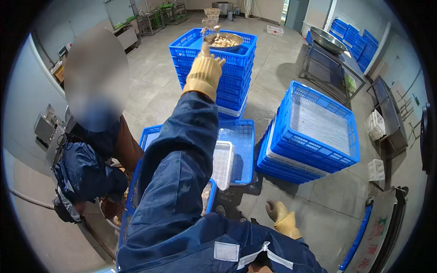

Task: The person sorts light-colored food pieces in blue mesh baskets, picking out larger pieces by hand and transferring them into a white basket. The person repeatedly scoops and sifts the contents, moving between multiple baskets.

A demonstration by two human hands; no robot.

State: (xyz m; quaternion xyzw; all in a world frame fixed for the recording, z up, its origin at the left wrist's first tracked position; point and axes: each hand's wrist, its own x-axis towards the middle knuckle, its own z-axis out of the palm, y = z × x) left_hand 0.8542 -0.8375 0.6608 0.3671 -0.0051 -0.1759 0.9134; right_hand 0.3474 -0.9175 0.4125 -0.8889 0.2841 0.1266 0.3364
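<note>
My left hand [206,65], in a pale yellow rubber glove, is stretched far forward with its fingers apart. Just beyond its fingertips is a round metal bowl [235,47] holding pale, chopped-looking pieces [223,42]. A few tan pieces [205,31] show above the bowl's left rim; whether they are in the air is unclear. The bowl rests on top of a tall stack of blue plastic crates [213,58]. Low at my right side hangs my right hand [281,215], gloved the same way, over the floor. Its fingers are partly turned from view, and nothing is visible in it.
Another person [99,150] bends over a container of food pieces [119,218] at left. Blue crates [242,150] and a white basket [223,163] lie before me. More stacked crates [317,126] stand right. A metal table [327,71] carries a large bowl [327,40].
</note>
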